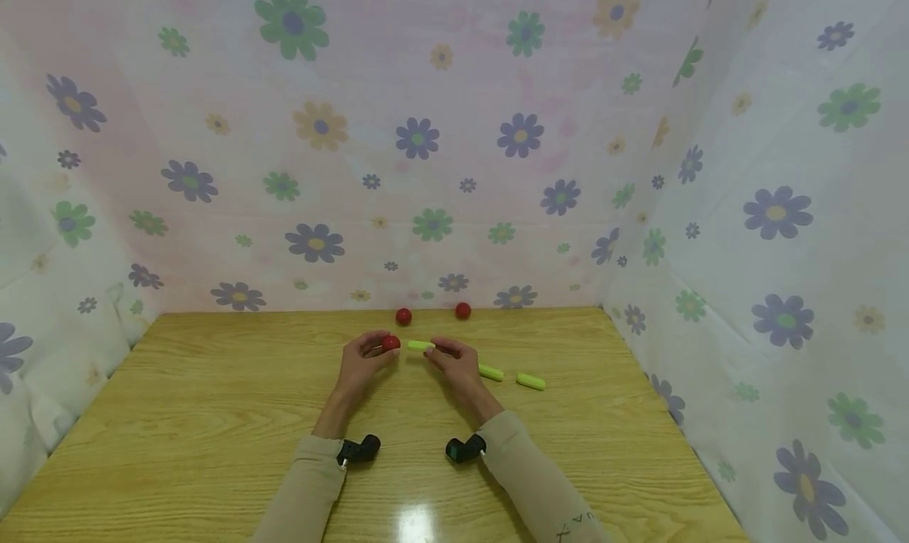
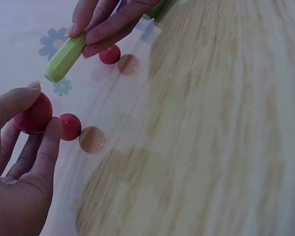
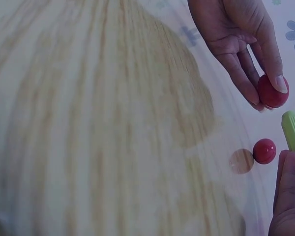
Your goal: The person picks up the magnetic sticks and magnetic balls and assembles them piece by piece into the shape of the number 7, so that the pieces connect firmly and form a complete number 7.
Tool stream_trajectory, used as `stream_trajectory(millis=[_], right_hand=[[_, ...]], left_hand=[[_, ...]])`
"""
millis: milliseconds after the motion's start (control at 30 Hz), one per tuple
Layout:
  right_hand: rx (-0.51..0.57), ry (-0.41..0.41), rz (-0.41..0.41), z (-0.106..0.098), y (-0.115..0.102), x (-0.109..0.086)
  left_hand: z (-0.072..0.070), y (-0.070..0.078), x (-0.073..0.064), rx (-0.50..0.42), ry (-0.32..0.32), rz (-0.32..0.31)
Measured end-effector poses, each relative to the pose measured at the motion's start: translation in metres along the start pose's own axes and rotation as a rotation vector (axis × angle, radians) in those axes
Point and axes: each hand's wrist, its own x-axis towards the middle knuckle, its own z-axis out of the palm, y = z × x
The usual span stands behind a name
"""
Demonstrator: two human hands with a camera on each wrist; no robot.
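Observation:
My left hand (image 1: 360, 367) pinches a small red ball (image 2: 35, 114) between thumb and fingers, above the table. Facing it, my right hand (image 1: 458, 367) holds a short, ribbed yellow-green stick (image 2: 65, 58) by one end, its free end pointing toward the ball. A small gap separates stick and ball. Behind the hands, a second red ball (image 1: 403, 316) and a third red ball (image 1: 463, 311) lie near the table's back edge. Right of my right hand lie two more yellow-green sticks, a nearer stick (image 1: 491, 372), partly hidden by the hand, and a farther stick (image 1: 530, 381).
The wooden table (image 1: 213, 417) has a glossy top that mirrors the balls and backdrop. A flowered cloth (image 1: 469, 85) hangs along the back and both sides. Black wrist cameras, a left one (image 1: 360, 449) and a right one (image 1: 465, 449), sit at the sleeves.

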Motion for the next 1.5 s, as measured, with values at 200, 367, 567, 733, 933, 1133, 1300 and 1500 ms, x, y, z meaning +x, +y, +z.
stream_trajectory(millis=[200,367,567,733,933,1133,1300,1500], right_hand=[[-0.003,0.002,-0.009,0.0012,-0.0012,0.0006],[0.001,-0.004,-0.006,0.0015,0.0004,0.0031],[-0.018,0.002,-0.006,0.0014,0.0016,0.0022],[-0.033,0.009,-0.004,-0.0002,0.0050,0.0040],[-0.049,0.011,-0.010,0.0000,0.0059,0.0057],[-0.033,0.001,-0.008,0.0001,0.0044,0.0050],[-0.022,-0.012,-0.015,-0.0006,0.0053,0.0053],[-0.060,-0.007,-0.031,-0.0005,0.0040,0.0045]], left_hand=[[0.0010,-0.0006,-0.0001,-0.007,0.009,-0.005],[0.0017,0.0017,-0.0007,-0.004,0.008,0.002],[0.0021,-0.0027,0.0002,0.002,-0.003,0.004],[0.0032,-0.0037,-0.0011,-0.008,-0.008,-0.008],[0.0044,-0.0010,-0.0021,-0.021,-0.011,-0.004],[0.0062,-0.0011,-0.0016,-0.025,-0.024,0.007],[0.0075,-0.0024,-0.0013,-0.031,-0.028,0.009],[0.0070,-0.0018,-0.0012,-0.015,-0.026,0.006]])
